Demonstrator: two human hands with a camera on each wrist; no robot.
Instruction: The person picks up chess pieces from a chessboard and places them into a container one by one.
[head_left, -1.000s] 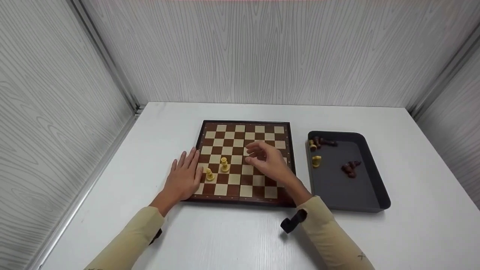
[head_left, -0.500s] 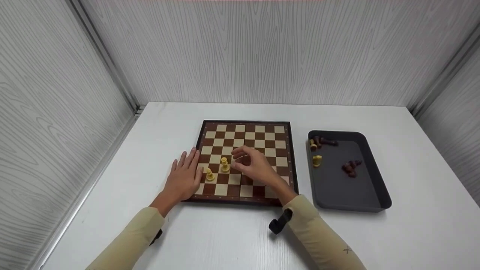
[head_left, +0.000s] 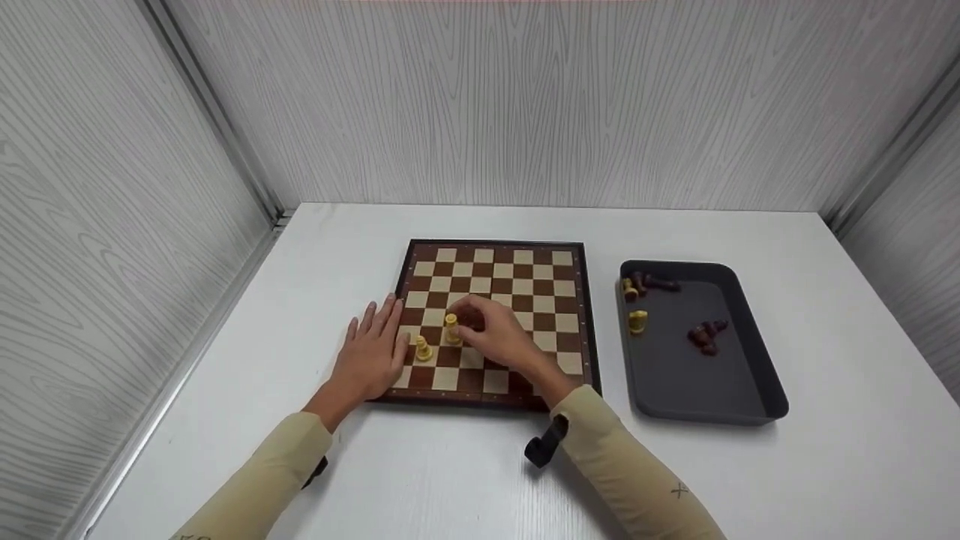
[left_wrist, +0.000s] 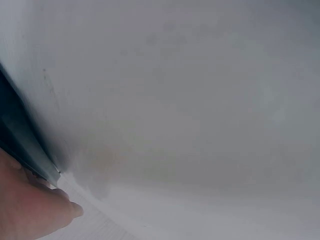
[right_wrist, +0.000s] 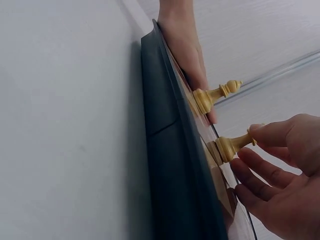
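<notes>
A pale yellow chess rook (head_left: 451,330) stands on the chessboard (head_left: 517,274), left of its middle. My right hand (head_left: 499,334) pinches it from the right, thumb at its upper part and the forefinger behind. In the right wrist view the thumb (right_wrist: 272,134) covers the top of the rook (right_wrist: 229,148), and the other fingers are loosely bent near the base. A yellow bishop (head_left: 423,349) stands just in front and to the left. My left hand (head_left: 369,352) lies flat with fingers straight along the board's left edge, its thumb close to the bishop.
To the right of the board sits a dark grey tray (head_left: 705,390). Inside it lie several dark red chess pieces (head_left: 707,337) and yellow ones (head_left: 637,322). White table (head_left: 337,240) surrounds both, with panel walls at the back and sides.
My right hand has moved left across the board to the rook and closed its thumb and forefinger on it. My left hand stays at the board's edge.
</notes>
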